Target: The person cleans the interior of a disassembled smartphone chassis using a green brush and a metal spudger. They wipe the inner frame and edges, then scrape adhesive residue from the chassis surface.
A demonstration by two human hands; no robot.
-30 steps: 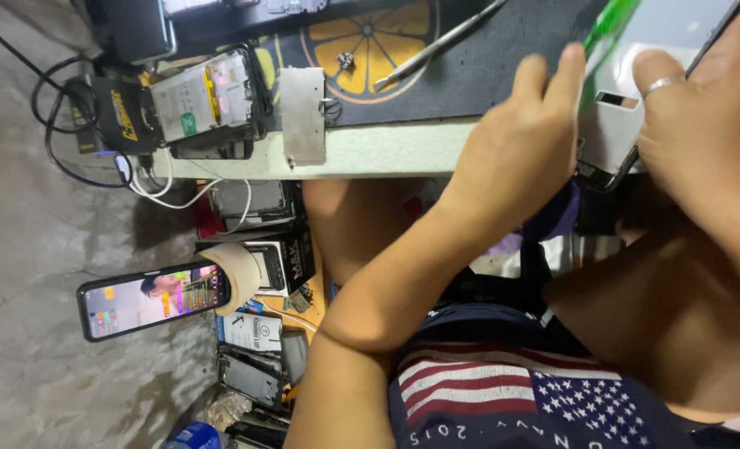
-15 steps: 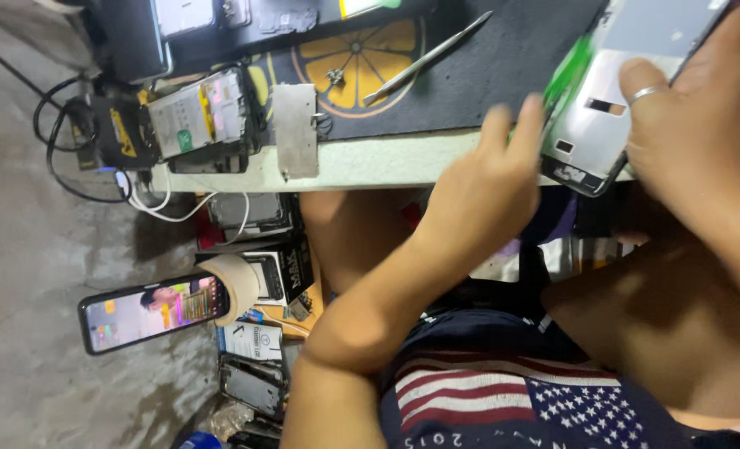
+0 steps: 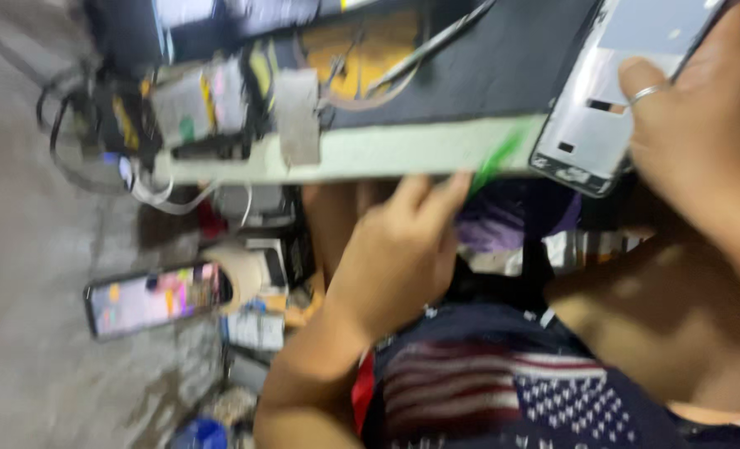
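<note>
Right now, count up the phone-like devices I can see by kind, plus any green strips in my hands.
Silver phone back panels: 1, in the right hand, panel
Phones with lit screens: 1, low at the left
Green strips: 1, pinched by the left hand, strip
Total: 3

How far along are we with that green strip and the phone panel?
Looks done: the green strip hangs clear of the silver phone panel, below the table edge. In hand: the left hand pinches the strip and the right hand grips the panel. Left: setting the strip aside; the blur hides any residue.
</note>
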